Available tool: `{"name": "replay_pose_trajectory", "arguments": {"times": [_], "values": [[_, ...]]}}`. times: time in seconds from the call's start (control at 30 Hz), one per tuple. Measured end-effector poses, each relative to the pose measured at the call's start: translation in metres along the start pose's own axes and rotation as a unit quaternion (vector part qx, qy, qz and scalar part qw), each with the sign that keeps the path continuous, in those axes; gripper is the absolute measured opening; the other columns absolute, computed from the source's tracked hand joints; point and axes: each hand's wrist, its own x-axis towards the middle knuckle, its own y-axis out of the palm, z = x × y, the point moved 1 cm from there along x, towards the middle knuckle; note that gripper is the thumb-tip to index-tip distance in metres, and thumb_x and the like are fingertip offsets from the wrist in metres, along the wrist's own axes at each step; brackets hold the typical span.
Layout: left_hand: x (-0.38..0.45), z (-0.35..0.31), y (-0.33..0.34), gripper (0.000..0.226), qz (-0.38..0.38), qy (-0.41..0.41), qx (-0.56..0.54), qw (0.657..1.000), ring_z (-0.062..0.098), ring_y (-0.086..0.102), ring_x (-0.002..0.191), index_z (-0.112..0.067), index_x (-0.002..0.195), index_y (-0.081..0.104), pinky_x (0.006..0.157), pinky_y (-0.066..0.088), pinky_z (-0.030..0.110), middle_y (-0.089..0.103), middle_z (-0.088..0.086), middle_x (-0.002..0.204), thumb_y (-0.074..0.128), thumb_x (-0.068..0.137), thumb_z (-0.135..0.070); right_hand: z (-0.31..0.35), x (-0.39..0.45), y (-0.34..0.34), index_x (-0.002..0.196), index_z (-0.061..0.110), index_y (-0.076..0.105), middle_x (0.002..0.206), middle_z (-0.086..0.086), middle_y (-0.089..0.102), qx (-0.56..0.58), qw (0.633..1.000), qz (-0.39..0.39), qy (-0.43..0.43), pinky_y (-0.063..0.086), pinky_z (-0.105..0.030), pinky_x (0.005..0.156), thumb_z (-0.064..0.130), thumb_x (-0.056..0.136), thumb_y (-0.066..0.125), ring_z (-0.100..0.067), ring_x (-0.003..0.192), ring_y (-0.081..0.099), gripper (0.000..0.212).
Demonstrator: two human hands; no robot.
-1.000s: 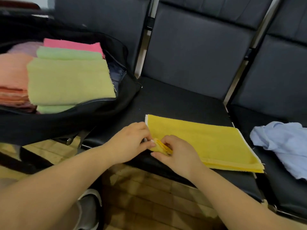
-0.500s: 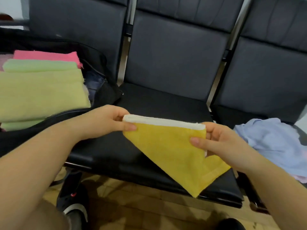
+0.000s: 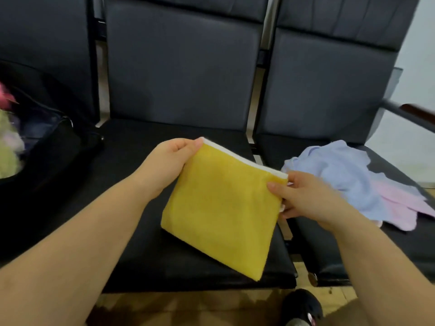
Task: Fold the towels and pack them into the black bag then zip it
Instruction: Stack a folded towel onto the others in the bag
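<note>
A folded yellow towel point(image 3: 221, 208) with a white top edge hangs over the middle seat. My left hand point(image 3: 171, 161) pinches its upper left corner. My right hand point(image 3: 301, 196) pinches its upper right corner. The towel's lower part lies against the seat cushion. The open black bag point(image 3: 47, 156) sits at the far left, with green and pink folded towels point(image 3: 7, 147) partly visible inside, blurred. A crumpled light blue towel point(image 3: 339, 175) and a pink one point(image 3: 397, 208) lie on the right seat.
Three dark padded chairs stand in a row, the middle seat point(image 3: 146, 255) under the towel. A metal armrest point(image 3: 412, 114) sticks out at right. A black shoe point(image 3: 303, 307) is on the tiled floor in front.
The towel went from lying flat on the seat to being lifted by its two upper corners and folded smaller. The view swung right, so the bag is now at the left edge.
</note>
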Motion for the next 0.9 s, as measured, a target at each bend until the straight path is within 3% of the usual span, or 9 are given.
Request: {"name": "replay_pose_trajectory", "arguments": {"times": [0.13,0.3,0.4,0.47,0.53,0.63,0.73,0.83,0.9], "values": [[0.010,0.033,0.013,0.029,0.112,-0.120,0.163,0.973,0.008,0.063,0.093,-0.029,0.110,0.066,0.080,0.049,0.024,0.068,-0.009,0.101,0.057,0.090,-0.047,-0.022,0.022,0.003,0.102,0.001,0.055,0.091,-0.014,0.059,-0.095,0.994,-0.019,0.057,0.059,-0.043,0.074,0.028,0.094,0.057,-0.029,0.087,0.065,0.028],[0.007,0.041,0.020,0.025,0.106,-0.145,0.270,0.946,0.007,0.060,0.084,-0.019,0.098,0.066,0.063,0.042,0.020,0.065,-0.005,0.095,0.063,0.088,-0.042,-0.030,0.038,0.004,0.089,0.014,0.048,0.078,-0.007,0.056,-0.161,0.985,-0.044,0.040,0.058,-0.042,0.071,0.033,0.096,0.053,-0.029,0.076,0.064,0.021],[0.001,0.034,0.016,0.018,0.131,-0.190,0.234,0.944,0.013,0.062,0.085,-0.015,0.098,0.060,0.064,0.049,0.023,0.065,0.001,0.097,0.055,0.095,-0.033,-0.034,0.042,0.008,0.085,0.016,0.048,0.074,-0.003,0.053,-0.221,0.973,-0.072,0.014,0.053,-0.036,0.067,0.040,0.096,0.051,-0.021,0.068,0.058,0.026],[-0.007,0.030,0.011,0.015,0.171,-0.236,0.176,0.940,0.018,0.064,0.095,-0.014,0.101,0.056,0.078,0.055,0.031,0.064,0.005,0.104,0.053,0.097,-0.027,-0.037,0.043,0.013,0.090,0.014,0.052,0.071,-0.002,0.054,-0.244,0.965,-0.093,-0.010,0.046,-0.031,0.062,0.043,0.095,0.051,-0.015,0.063,0.052,0.030],[-0.015,0.031,0.008,0.013,0.181,-0.242,0.197,0.933,0.019,0.064,0.095,-0.015,0.100,0.055,0.084,0.055,0.034,0.064,0.004,0.104,0.053,0.096,-0.028,-0.039,0.043,0.018,0.095,0.014,0.054,0.074,-0.004,0.057,-0.251,0.962,-0.108,-0.022,0.047,-0.031,0.064,0.045,0.094,0.052,-0.015,0.064,0.052,0.031],[-0.021,0.040,0.013,0.022,0.089,-0.157,0.327,0.927,0.014,0.061,0.090,-0.019,0.104,0.054,0.078,0.053,0.031,0.061,-0.001,0.105,0.058,0.092,-0.037,-0.042,0.039,0.022,0.109,0.015,0.055,0.084,-0.003,0.061,-0.214,0.966,-0.140,-0.017,0.050,-0.033,0.071,0.041,0.094,0.054,-0.018,0.074,0.058,0.030],[-0.029,0.036,0.018,0.035,-0.002,0.024,0.392,0.920,0.011,0.052,0.110,-0.027,0.123,0.048,0.089,0.044,0.028,0.051,-0.008,0.126,0.056,0.092,-0.041,-0.034,0.028,0.017,0.126,0.017,0.049,0.088,0.004,0.058,-0.166,0.966,-0.192,-0.043,0.045,-0.029,0.074,0.035,0.095,0.055,-0.014,0.082,0.057,0.036],[-0.040,0.031,0.028,0.046,0.113,0.142,0.414,0.892,0.007,0.033,0.135,-0.035,0.135,0.043,0.111,0.025,0.026,0.037,-0.015,0.146,0.045,0.093,-0.053,-0.019,0.005,0.026,0.129,0.024,0.050,0.112,0.008,0.060,-0.193,0.963,-0.144,-0.125,0.047,-0.032,0.090,0.035,0.095,0.054,-0.013,0.105,0.059,0.037],[-0.048,0.039,0.034,0.084,0.218,0.109,0.448,0.860,0.005,0.013,0.144,-0.037,0.145,0.031,0.115,0.008,0.024,0.018,-0.016,0.156,0.022,0.076,-0.083,-0.016,-0.011,0.041,0.135,0.027,0.048,0.135,0.009,0.053,-0.236,0.960,-0.034,-0.145,0.038,-0.026,0.102,0.042,0.095,0.051,-0.011,0.123,0.049,0.043]]}}
